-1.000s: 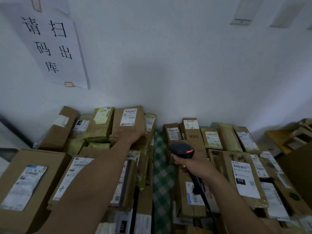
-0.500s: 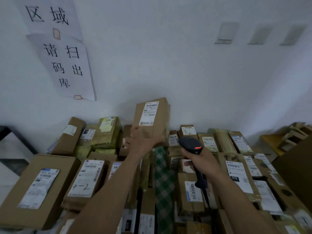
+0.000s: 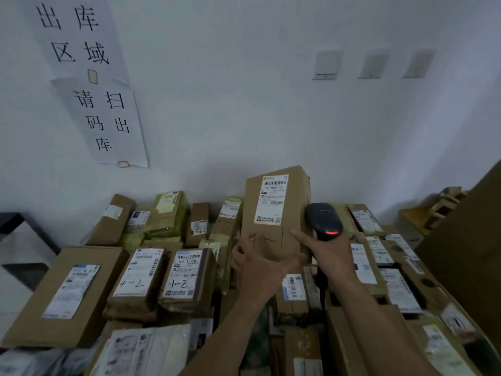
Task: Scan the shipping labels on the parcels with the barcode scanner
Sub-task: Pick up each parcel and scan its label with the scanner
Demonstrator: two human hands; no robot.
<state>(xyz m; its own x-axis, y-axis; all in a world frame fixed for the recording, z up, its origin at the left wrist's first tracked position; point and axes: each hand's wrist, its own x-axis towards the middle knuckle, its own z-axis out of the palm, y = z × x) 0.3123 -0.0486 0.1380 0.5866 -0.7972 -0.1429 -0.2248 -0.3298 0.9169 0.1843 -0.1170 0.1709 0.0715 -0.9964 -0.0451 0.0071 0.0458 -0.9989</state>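
The parcel (image 3: 276, 213) stands upright in the air, its long axis near vertical and leaning a touch right. Its shipping label (image 3: 273, 198) sits on the upper half of the face turned toward us. The left hand (image 3: 257, 264) grips it from beneath, fingers curled round the lower left edge, so the label is straight above that hand. The right hand (image 3: 329, 251) is wrapped round the handle of the barcode scanner (image 3: 324, 219), one finger stretched toward the carton's lower face; the label lies up and to the left of it, close by. The scanner's head is just beside the parcel's right edge and, as we read it, points away from us, not at the label. We judge the coming move to be a swing of that head onto the barcode. The parcel is matte brown card with pen marks below a white sticker; the scanner is smooth, dark and rounded, a red light on its back. Below both hands lie other parcels (image 3: 189, 275), boxy and labelled
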